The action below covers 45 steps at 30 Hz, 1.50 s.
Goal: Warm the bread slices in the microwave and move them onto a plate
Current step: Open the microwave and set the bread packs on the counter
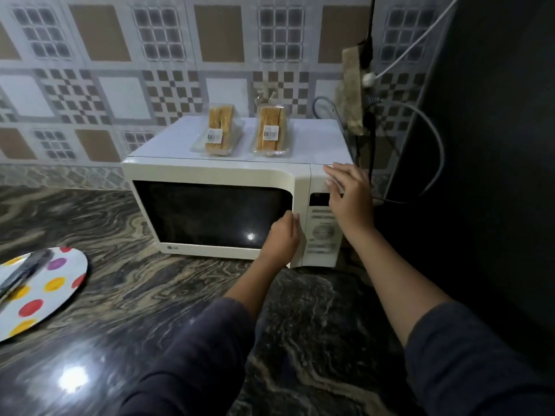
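Head view: cream microwave [315,139] sits toward the back right of the worktop [150,310], boxy, with a smooth painted shell. Its dark glossy glass door [210,211] is closed. Bread slices [217,129] lie on the microwave's top, near the middle, in a clear plastic pack with a barcode label [214,135]. Second pack [270,130] is just beside it. Left hand [283,235] is at the door's right edge, fingers [292,219] curled onto that edge, gripping it. Right hand [348,199] lies flat on the upper control panel [322,232], fingers straight and spread, holding nothing, likely bracing the oven. Bread is probably light, soft and easy to crush, and the wrap looks thin, crinkly and a bit slippery. Take each pack by its long sides and loose slices by the crusts. Round polka-dot plate [34,283] is at the worktop's left edge, with a dark blurred utensil [24,271] on it. Worktop is polished dark stone with swirled veins and glare spots. Patterned tile wall [120,85] behind.
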{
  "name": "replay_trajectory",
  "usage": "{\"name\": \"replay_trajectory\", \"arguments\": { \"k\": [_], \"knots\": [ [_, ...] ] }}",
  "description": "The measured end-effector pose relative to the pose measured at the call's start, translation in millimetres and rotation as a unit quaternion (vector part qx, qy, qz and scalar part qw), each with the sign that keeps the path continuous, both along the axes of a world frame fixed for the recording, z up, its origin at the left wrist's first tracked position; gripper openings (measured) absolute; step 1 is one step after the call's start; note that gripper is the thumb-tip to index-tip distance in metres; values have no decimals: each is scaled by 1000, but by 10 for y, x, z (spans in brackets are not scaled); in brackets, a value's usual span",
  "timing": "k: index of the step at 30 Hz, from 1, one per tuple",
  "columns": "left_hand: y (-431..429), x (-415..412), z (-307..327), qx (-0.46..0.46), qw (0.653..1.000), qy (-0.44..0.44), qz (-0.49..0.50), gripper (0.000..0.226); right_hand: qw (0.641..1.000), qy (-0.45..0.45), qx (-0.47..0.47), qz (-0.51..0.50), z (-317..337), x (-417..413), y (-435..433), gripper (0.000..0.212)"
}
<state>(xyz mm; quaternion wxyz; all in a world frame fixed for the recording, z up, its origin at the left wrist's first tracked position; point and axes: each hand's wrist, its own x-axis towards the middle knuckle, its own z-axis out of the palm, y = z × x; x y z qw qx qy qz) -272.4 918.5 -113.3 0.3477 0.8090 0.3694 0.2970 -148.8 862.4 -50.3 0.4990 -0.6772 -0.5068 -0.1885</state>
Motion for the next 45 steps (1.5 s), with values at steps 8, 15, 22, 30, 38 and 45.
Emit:
{"name": "replay_trajectory", "arguments": {
  "k": [8,15,22,30,38,45],
  "knots": [
    [-68,10,0,-5,999,-21,25,30,999,42,21,10,-23,-26,44,27],
    [-124,-17,54,-20,999,-21,30,29,996,93,5,0,41,-66,37,29],
    [-114,-27,57,-25,999,-9,21,26,995,95,-25,10,57,-45,21,30],
    [-153,-191,-42,-9,1000,-12,-18,26,995,87,-55,16,81,-5,-11,30],
    [-533,-898,-146,9,996,-53,-75,35,976,194,-91,-26,177,-440,-92,38],
    [-885,-1518,-344,19,996,-66,-52,27,941,236,-108,216,314,-1593,-603,25]
  ]
}}
